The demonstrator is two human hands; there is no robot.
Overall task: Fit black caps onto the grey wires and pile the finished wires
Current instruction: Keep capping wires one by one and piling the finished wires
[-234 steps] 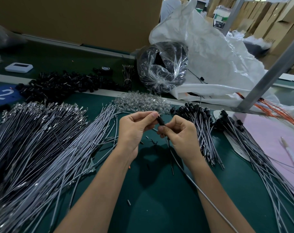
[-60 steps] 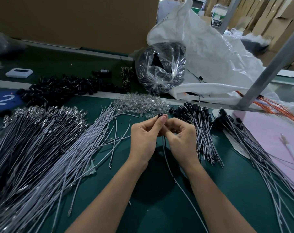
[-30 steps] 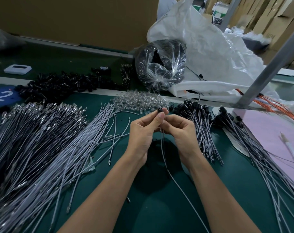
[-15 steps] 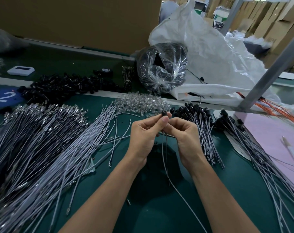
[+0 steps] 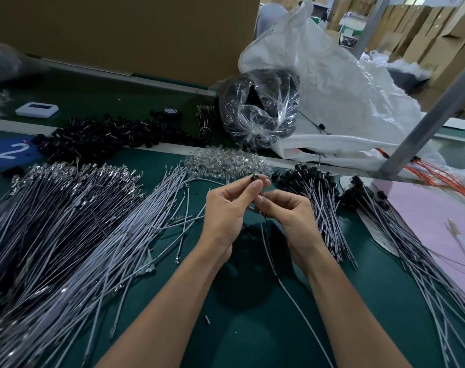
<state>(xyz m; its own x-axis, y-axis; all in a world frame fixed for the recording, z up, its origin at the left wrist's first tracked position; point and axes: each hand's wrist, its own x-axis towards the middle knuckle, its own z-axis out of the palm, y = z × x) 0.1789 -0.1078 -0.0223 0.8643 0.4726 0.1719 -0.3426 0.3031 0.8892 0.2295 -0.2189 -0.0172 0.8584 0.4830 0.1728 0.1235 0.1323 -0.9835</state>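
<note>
My left hand (image 5: 227, 208) pinches a black cap (image 5: 254, 177) between thumb and fingertips, just above the green table. Right beside it my right hand (image 5: 287, 213) pinches a grey wire (image 5: 292, 301) close under the cap; the wire trails down toward me between my forearms. A big heap of bare grey wires (image 5: 74, 235) covers the table's left. Two piles of capped wires (image 5: 321, 203) (image 5: 401, 235) lie to the right of my hands. Loose black caps (image 5: 106, 136) are heaped at the back left.
A heap of clear small parts (image 5: 226, 162) lies just beyond my hands. Behind it stand a clear bag of black parts (image 5: 258, 110) and a large white sack (image 5: 345, 83). A grey metal post (image 5: 425, 120) slants at the right, above orange wires (image 5: 444, 179) and a pink sheet (image 5: 438, 216).
Both hands have stayed together at the same spot. The left fingertips have shifted slightly on the cap, which now shows a little more above them.
</note>
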